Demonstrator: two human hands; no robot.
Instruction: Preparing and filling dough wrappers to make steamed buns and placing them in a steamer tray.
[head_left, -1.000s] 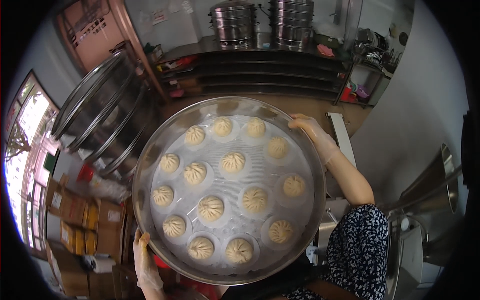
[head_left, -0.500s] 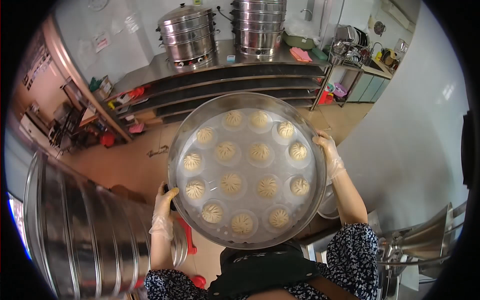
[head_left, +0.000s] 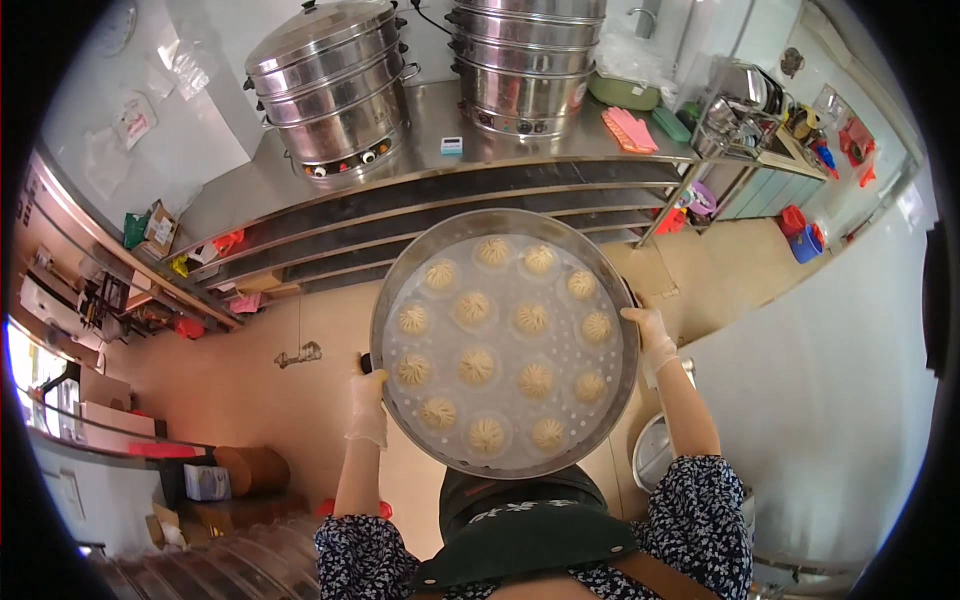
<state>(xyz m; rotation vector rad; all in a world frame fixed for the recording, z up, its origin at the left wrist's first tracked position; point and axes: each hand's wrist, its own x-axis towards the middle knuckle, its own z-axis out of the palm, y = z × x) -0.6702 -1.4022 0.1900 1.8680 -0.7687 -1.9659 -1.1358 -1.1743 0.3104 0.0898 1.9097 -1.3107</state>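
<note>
A round metal steamer tray (head_left: 508, 468) hangs level in front of me, held at both sides. Inside it sit several pleated buns (head_left: 474, 365), each on a small round paper, spaced apart on the perforated base. My left hand (head_left: 368, 400), in a clear glove, is closed on the dark handle at the tray's left side. On the right, my gloved right hand (head_left: 652, 335) grips the handle and rim, its fingers partly hidden behind the tray.
Ahead stands a long metal counter (head_left: 430, 110) with dark shelves below. On it are a lidded steamer (head_left: 335, 95), a taller steamer stack (head_left: 525, 75), a small timer (head_left: 452, 145) and pink gloves (head_left: 630, 130). A white wall (head_left: 830, 380) rises at right; cardboard boxes (head_left: 215, 515) lie lower left.
I have moved forward with the tray, so the counter and steamers look nearer. The metal steamer stack at left has dropped toward the lower edge. Both hands keep their hold.
</note>
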